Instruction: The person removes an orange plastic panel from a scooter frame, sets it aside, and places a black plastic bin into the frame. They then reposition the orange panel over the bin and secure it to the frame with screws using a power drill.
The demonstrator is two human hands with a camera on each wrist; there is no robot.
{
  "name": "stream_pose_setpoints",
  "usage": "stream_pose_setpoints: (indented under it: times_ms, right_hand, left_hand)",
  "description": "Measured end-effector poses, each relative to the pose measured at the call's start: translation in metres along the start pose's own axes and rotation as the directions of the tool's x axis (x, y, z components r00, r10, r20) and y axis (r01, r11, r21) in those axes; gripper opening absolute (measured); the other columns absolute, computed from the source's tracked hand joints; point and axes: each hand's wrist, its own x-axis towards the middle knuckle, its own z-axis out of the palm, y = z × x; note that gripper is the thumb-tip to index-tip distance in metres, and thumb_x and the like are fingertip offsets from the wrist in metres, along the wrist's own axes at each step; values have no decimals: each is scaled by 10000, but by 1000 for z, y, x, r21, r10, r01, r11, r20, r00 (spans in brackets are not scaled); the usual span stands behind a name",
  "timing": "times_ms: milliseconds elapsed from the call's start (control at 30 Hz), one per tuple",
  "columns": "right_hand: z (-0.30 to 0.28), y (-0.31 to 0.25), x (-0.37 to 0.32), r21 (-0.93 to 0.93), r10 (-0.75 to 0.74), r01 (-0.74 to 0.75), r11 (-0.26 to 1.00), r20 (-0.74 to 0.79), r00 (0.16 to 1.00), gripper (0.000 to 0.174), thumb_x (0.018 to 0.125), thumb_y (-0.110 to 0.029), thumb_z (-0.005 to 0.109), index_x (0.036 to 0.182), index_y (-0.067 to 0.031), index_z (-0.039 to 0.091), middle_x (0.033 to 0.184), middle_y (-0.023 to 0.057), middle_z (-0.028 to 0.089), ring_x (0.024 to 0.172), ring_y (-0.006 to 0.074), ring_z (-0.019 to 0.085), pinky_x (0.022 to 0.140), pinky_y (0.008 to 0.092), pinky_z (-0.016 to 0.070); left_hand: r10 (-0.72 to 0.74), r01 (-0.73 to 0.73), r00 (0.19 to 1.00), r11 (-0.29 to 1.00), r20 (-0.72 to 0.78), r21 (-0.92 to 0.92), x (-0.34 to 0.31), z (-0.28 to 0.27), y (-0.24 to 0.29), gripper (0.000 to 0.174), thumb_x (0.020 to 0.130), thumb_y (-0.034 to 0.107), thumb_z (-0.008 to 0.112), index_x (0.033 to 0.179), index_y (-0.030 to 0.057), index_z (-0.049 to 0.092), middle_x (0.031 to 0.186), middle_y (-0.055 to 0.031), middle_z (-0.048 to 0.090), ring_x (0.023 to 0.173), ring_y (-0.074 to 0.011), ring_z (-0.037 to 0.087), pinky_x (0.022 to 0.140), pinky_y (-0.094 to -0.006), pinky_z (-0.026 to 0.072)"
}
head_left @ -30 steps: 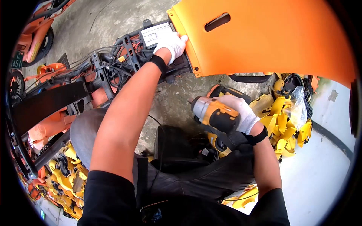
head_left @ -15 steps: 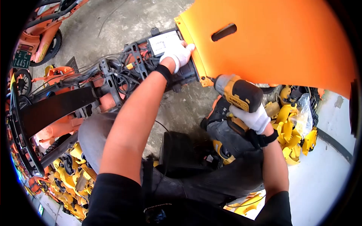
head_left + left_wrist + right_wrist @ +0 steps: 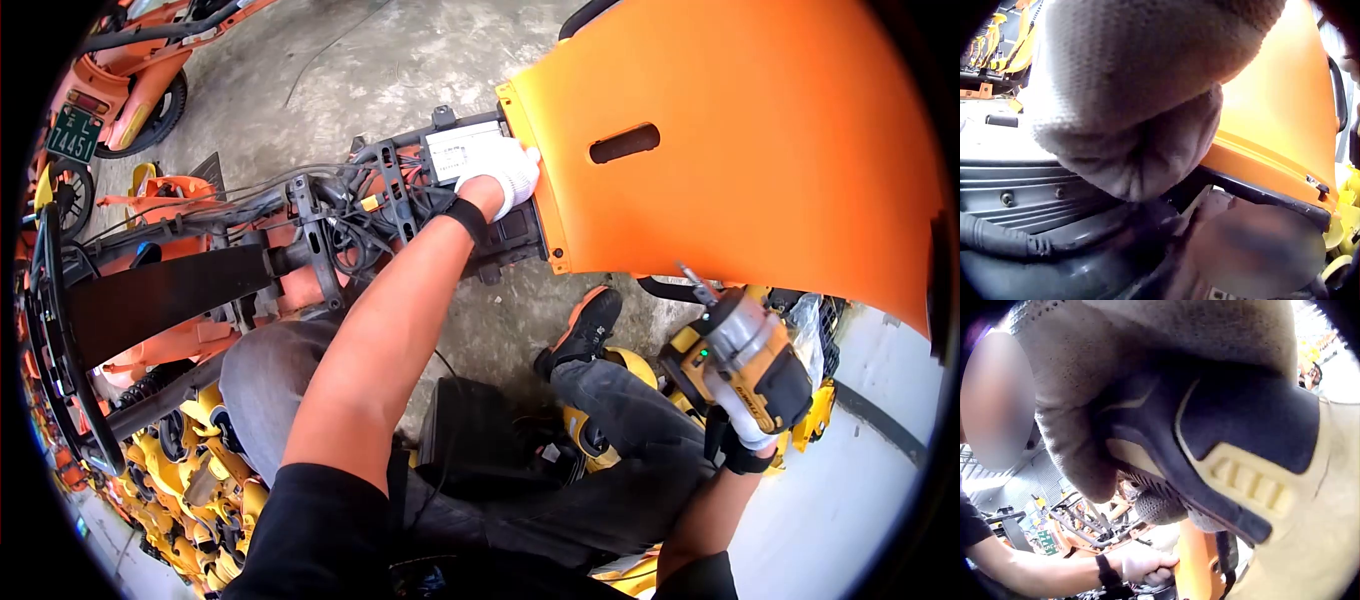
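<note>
The white-gloved left hand holds the near edge of a large orange body panel, thumb against it and fingers curled. In the left wrist view the glove hides most of that contact. Beside this hand is a silver ribbed metal box with a label, set in the dark vehicle frame. To the right, below the panel, the gloved right hand grips the handle of a yellow-and-black impact driver. Its bit points up toward the panel, apart from the panel's screw corner.
Loose cables run along the frame. Yellow plastic parts are heaped at lower left, with more at the right. A black open case stands between the person's legs. An orange scooter with a green plate is at upper left.
The right hand first brought the impact driver up to the panel's near corner, then drew it away right and down. The left hand stays at the panel edge. The head view has shifted.
</note>
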Motion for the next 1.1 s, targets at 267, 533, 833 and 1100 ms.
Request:
stream_pose_setpoints:
  times_ms: [267,533,833,1100]
  right_hand:
    - [31,37,-24,281,138,-180,943,160,977,453,621,-172,755,1033,-17,648,923,99,676,814,252,649,763,347,498]
    - [61,49,-37,87,-7,-17,996,272,962,681,586,-265,820,1175,-38,566,1004,88,649,901,259,613,809,354,477]
    - [65,49,-42,105,14,-54,993,346,938,716,593,-260,821,1211,-36,538,1063,94,629,955,256,597,850,355,461]
    - [32,-3,-6,409,114,-289,866,401,909,791,617,-150,818,1307,-28,451,1218,99,564,1104,240,533,952,352,406]
  left_hand:
    - [-44,49,998,995,49,-87,24,-29,-5,417,904,311,424,988,-39,632,975,-246,638,959,-376,603,853,-390,460]
    - [-44,41,999,993,-22,-108,26,-22,-10,379,891,338,468,928,17,665,945,-205,652,905,-367,621,809,-408,487]
    - [-103,104,995,981,13,-164,24,-33,-3,363,858,318,532,941,-6,672,910,-213,659,907,-345,633,822,-378,481]
    - [-5,4,1000,998,-24,-56,35,-29,-11,395,833,364,527,936,13,676,939,-207,652,911,-348,628,819,-386,489]
